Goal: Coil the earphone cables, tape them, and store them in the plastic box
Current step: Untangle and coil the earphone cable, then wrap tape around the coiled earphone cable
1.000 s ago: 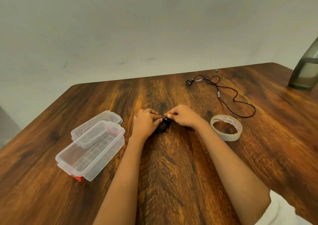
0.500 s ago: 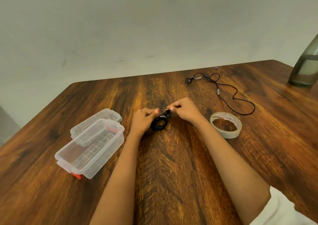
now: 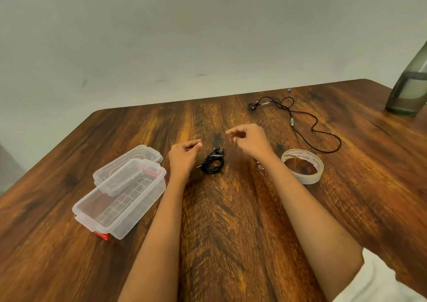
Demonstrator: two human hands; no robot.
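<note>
— Between left hand [image 3: 183, 157] and right hand [image 3: 250, 139], on the table [image 3: 231, 227], lies one coiled earphone [image 3: 213, 163]. Taped?
— Cannot tell. Both hands hover loosely curled, empty. The second earphone [image 3: 300, 122] sprawls uncoiled behind the tape roll [image 3: 302, 179]; the plastic box [image 3: 120, 211] stands open, nothing stored yet.

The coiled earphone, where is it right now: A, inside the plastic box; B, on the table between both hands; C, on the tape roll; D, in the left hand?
B: the coiled earphone lies on the table between the left hand and the right hand, with neither gripping it.
</note>
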